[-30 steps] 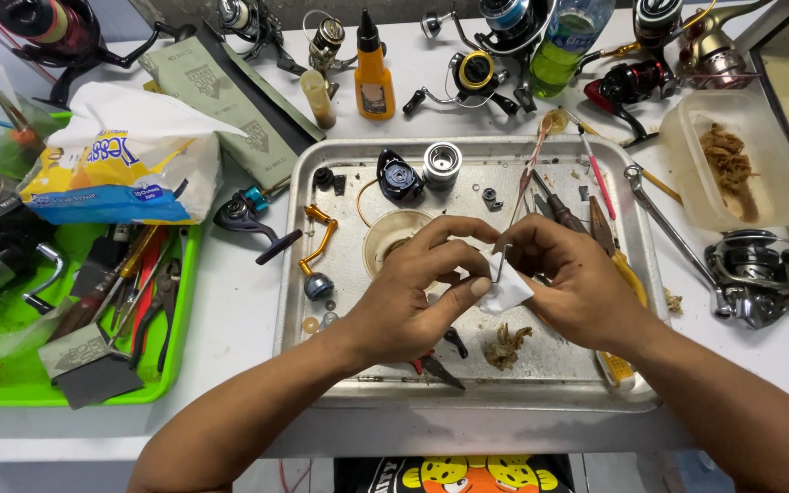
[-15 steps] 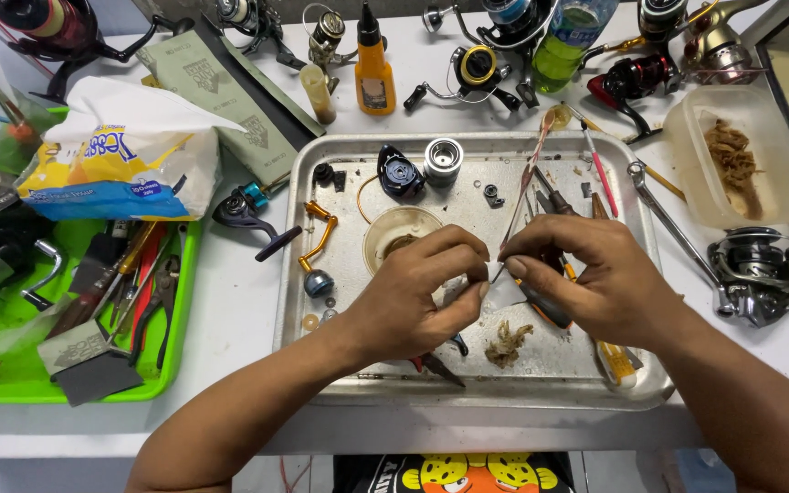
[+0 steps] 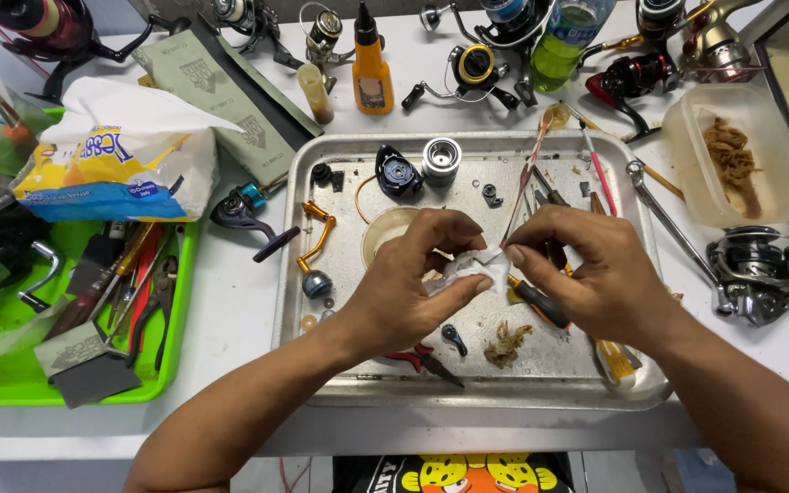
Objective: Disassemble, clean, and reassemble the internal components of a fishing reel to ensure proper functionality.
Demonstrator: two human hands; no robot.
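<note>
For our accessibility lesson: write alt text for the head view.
Left hand and right hand pinch a white tissue over a metal tray of reel parts. Fishing reels and a green tray surround it.

Most of the crumpled white tissue (image 3: pixel 469 267) is covered by the fingers of the left hand (image 3: pixel 408 292) and right hand (image 3: pixel 595 283); whatever is wrapped inside cannot be told. The black-and-orange handled tool (image 3: pixel 541 304) is hidden at both ends, under the tissue and the right palm. At 12 o'clock, the green plastic bottle (image 3: pixel 566 41) is cut off by the top edge. At 9 o'clock, the bright green plastic tray (image 3: pixel 11 388) is cropped by the left edge. Both forearms run out at 6 o'clock.
</note>
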